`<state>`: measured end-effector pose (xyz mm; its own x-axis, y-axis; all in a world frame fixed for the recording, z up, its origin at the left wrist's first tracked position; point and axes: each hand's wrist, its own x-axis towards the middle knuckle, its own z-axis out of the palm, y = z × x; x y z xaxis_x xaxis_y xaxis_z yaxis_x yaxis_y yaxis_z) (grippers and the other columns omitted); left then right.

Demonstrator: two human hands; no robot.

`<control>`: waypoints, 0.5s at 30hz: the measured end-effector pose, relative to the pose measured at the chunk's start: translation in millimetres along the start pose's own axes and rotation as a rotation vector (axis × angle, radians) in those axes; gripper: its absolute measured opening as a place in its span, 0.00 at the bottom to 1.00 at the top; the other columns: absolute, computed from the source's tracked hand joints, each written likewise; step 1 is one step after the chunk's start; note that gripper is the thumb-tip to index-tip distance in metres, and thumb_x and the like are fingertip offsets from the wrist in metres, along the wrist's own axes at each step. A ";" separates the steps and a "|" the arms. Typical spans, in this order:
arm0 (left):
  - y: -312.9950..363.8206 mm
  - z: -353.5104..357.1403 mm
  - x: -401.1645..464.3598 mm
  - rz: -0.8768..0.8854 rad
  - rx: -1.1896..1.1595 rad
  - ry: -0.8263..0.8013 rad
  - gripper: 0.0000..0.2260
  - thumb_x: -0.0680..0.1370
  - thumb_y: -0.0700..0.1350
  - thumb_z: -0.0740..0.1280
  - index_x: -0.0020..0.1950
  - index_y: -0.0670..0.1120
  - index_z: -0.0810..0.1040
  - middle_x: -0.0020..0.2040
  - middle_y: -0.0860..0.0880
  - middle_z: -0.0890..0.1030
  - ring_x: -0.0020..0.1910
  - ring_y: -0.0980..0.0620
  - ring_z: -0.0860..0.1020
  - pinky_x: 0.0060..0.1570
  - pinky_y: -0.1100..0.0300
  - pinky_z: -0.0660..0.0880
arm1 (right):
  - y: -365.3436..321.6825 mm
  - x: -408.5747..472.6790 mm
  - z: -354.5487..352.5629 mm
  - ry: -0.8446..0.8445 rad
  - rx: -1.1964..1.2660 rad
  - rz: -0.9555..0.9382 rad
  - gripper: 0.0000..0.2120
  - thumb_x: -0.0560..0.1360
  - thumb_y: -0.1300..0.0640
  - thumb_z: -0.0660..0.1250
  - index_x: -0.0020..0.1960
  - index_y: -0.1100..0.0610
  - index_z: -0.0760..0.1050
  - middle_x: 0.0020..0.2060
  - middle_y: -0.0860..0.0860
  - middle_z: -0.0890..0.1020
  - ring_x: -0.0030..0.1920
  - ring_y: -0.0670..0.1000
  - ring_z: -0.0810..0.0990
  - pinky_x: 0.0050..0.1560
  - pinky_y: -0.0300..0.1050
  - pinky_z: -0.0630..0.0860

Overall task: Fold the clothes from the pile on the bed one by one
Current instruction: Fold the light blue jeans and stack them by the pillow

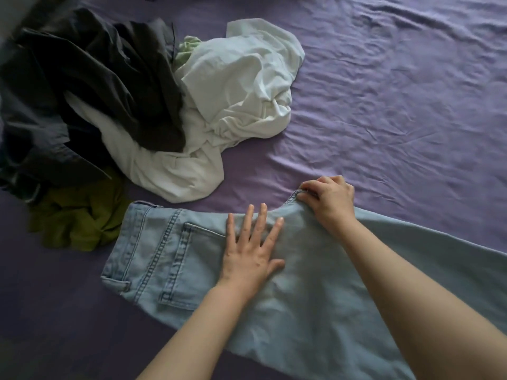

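**Jeans laid flat on the bed, one hand pressing, one hand pinching**

A pair of light blue jeans [170, 259] lies flat on the purple bed sheet [397, 105], close to the near edge of the bed. The waistband points toward the left edge and a back pocket faces up; the legs run off toward the near right corner, partly hidden under the person's forearms.

The left hand [251, 252] rests palm down on the seat of the jeans, fingers straight and spread, holding nothing. The right hand [327, 200] sits at the far edge of the denim, at the crotch seam, its fingers curled and pinching a small fold of the fabric there.

The pile of unfolded clothes [115, 105] sits toward the far left corner of the bed, just beyond the jeans. In it, dark grey garments [82, 86] are heaped at the left, crumpled white garments [241, 86] spread to the right, and a bit of pale green cloth [188, 49] shows between them. An olive green garment [76, 220] lies bunched at the near side of the pile, just beside the waistband of the jeans. The sheet is wrinkled across the right half of the bed.
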<state>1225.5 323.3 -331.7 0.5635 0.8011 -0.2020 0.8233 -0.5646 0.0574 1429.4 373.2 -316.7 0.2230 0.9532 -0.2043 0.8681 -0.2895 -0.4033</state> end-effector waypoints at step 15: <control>-20.4 -3.0 1.6 0.067 0.015 -0.154 0.37 0.72 0.70 0.42 0.74 0.54 0.32 0.74 0.48 0.30 0.74 0.47 0.30 0.70 0.41 0.29 | -7.8 -63.7 47.7 -0.141 -0.384 -0.153 0.36 0.73 0.30 0.34 0.76 0.46 0.44 0.75 0.47 0.46 0.76 0.54 0.41 0.71 0.62 0.36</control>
<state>1209.9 336.7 -330.2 0.5988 0.7226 -0.3454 0.7828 -0.6193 0.0612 1387.3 310.6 -343.1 0.0398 0.9536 -0.2986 0.9943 -0.0673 -0.0824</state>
